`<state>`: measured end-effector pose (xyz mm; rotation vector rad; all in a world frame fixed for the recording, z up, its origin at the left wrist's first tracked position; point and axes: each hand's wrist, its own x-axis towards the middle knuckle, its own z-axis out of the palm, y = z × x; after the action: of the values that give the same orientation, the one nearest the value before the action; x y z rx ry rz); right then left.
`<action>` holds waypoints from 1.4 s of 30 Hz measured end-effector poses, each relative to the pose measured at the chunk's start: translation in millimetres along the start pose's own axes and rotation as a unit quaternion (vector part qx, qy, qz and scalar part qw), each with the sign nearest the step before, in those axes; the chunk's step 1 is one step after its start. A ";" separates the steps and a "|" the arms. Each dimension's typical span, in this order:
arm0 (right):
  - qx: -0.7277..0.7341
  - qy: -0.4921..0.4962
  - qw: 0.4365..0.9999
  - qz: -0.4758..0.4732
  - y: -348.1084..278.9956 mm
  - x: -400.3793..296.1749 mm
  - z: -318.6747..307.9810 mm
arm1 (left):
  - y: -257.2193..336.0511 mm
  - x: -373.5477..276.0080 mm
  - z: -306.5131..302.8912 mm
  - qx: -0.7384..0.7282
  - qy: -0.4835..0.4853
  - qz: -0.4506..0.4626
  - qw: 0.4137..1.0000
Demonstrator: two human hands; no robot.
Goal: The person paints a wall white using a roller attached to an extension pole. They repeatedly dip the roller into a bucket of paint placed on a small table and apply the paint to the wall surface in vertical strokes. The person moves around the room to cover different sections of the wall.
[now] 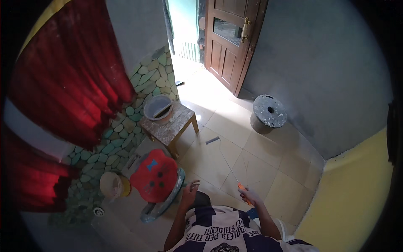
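Note:
My right hand (249, 196) is closed around the orange handle (244, 190) of a paint roller. Its thin wire frame (227, 162) runs up and away from me to a narrow grey roller head (212, 140), which appears over the floor tiles. To the left, my left hand (190, 191) has its fingers apart and holds nothing; it is beside the blue-grey rim of a chair with a red cat-face cushion (157, 176).
A plastic bucket (157, 108) with a stick across it stands on a spattered small table (181, 121). Near the grey wall is an upturned grey bucket (269, 113). A brown door (225, 60) stands ajar. Red curtains (72, 72) and more tubs (110, 185) are at left.

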<state>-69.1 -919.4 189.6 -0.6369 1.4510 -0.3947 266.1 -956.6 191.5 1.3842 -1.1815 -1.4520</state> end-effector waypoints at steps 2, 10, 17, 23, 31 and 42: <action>-0.102 0.048 0.993 -0.040 -58.8 6.3 13.2 | 10.0 34.8 -4.6 -0.004 0.014 0.024 1.000; -0.274 0.038 0.955 -0.111 -253.0 43.4 -11.5 | 60.6 153.8 -27.9 0.001 0.069 0.009 0.998; -0.373 -0.014 0.830 -0.413 -450.4 123.9 -21.2 | 68.9 231.5 -43.2 -0.048 0.268 -0.003 0.962; -0.586 -0.085 0.708 -0.385 -604.6 202.8 21.9 | 55.9 250.8 -11.4 -0.102 0.439 -0.030 0.892; -0.708 -0.225 0.506 -0.438 -647.2 388.3 173.4 | 66.2 274.6 15.5 -0.164 0.507 -0.038 0.845; -0.628 -0.159 0.701 -0.298 -593.8 451.0 269.0 | 68.8 285.6 -72.8 -0.128 0.521 0.015 0.844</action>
<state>316.6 -1611.8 201.4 -2.2004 0.9605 0.3202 308.8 -1256.2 186.9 1.5895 -0.2770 -0.5736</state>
